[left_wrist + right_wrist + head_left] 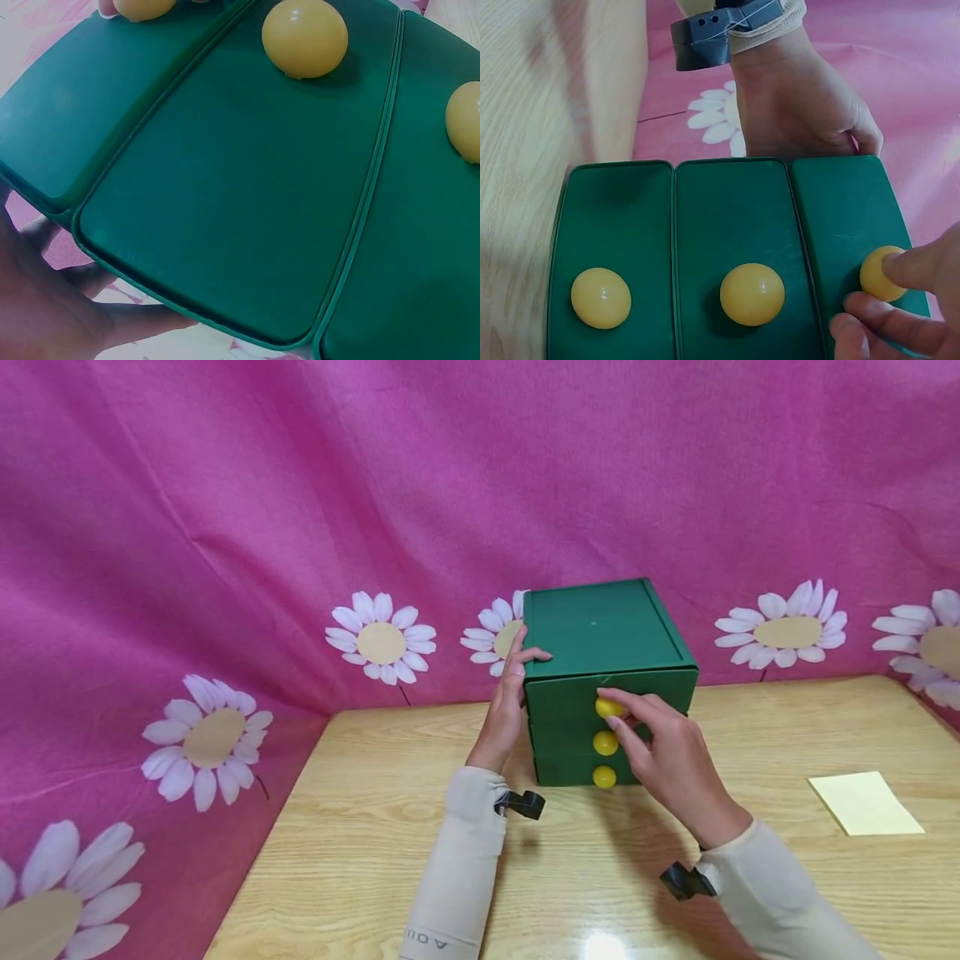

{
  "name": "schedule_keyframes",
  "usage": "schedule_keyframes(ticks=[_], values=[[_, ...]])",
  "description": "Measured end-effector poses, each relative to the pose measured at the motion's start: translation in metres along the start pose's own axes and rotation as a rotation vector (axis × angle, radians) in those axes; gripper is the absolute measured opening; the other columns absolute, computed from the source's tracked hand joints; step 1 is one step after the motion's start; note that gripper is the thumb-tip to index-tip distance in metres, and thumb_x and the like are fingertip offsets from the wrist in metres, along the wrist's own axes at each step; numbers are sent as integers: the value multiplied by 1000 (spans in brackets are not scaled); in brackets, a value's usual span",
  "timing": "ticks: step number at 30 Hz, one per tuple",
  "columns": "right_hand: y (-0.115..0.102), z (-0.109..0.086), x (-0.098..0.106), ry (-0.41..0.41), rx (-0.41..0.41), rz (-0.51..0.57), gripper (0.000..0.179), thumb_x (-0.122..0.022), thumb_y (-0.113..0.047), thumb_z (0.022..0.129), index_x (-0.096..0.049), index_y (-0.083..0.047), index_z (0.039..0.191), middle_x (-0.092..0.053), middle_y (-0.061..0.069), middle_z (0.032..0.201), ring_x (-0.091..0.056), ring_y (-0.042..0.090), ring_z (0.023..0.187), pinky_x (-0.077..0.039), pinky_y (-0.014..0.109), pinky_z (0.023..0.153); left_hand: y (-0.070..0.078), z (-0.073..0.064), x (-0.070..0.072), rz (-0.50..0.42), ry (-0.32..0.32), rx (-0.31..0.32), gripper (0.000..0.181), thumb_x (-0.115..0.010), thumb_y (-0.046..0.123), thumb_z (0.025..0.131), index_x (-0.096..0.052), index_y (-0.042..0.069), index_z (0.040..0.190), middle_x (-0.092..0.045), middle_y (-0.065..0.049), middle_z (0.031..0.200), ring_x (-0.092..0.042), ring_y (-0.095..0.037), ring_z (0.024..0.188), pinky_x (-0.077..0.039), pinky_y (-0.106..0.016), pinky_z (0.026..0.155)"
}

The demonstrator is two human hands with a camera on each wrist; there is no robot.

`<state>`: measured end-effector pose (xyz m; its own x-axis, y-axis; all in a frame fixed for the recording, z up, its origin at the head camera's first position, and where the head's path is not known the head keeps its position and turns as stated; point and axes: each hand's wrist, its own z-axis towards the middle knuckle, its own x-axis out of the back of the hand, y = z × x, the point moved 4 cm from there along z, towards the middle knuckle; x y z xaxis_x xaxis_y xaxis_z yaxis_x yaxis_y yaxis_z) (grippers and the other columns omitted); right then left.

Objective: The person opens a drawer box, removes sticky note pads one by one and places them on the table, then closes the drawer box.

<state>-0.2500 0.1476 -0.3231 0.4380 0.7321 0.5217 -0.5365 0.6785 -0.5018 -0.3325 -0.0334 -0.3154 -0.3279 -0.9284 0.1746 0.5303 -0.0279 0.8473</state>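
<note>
A green cabinet (600, 631) of three stacked drawers stands on the table, each drawer front carrying a round yellow knob. My right hand (678, 760) pinches the top knob (879, 271) between thumb and fingers. Below it are the middle knob (605, 743) and the bottom knob (603, 777), both untouched. Against the cabinet's left side rests my left hand (502, 714), its fingers extended and one fingertip over the top edge. In the left wrist view, part of the left hand (52, 300) shows beside the drawer fronts. All three drawers look closed.
A pale yellow paper square (866, 803) lies on the wooden table (360, 835), to the right of the cabinet. Behind the table hangs a pink cloth (420, 485) printed with white daisies, close to the cabinet's back. Black camera mounts sit on both wrists.
</note>
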Motion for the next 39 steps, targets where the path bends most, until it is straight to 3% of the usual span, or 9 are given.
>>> schedule_keyframes(ticks=[4, 18, 31, 39], values=[[0, 0, 0, 0, 3, -2, 45, -72, 1, 83, -65, -14, 125, -64, 0, 92, -55, 10, 78, -43, 17, 55, 7, -2, -1, 10, -5, -6, 42, -17, 21, 105, -44, 2, 130, -5, -6, 162, -3, -19, 147, -18, -67, 107], [1, 2, 0, 4, 6, 7, 44, -72, 2, 83, -65, -13, 124, -63, 0, 91, -53, 10, 77, -42, 19, 53, 6, -1, -2, -7, 0, -10, 43, -16, 20, 105, -44, 1, 131, -5, -5, 162, -6, -18, 147, -24, -60, 109], [3, 2, 1, 11, -9, 10, 43, -72, 0, 84, -65, -14, 124, -64, 0, 92, -53, 9, 77, -40, 20, 50, 8, -2, -3, 6, -5, -10, 42, -16, 20, 105, -44, 1, 130, -4, -5, 162, -2, -20, 147, -16, -64, 109], [3, 1, 0, 10, -9, 4, 45, -72, -1, 84, -65, -15, 125, -62, -3, 87, -51, 8, 75, -41, 20, 49, 7, -3, -4, 4, -10, 1, 43, -15, 20, 105, -43, 2, 132, -3, -6, 162, -3, -21, 147, -20, -65, 108]])
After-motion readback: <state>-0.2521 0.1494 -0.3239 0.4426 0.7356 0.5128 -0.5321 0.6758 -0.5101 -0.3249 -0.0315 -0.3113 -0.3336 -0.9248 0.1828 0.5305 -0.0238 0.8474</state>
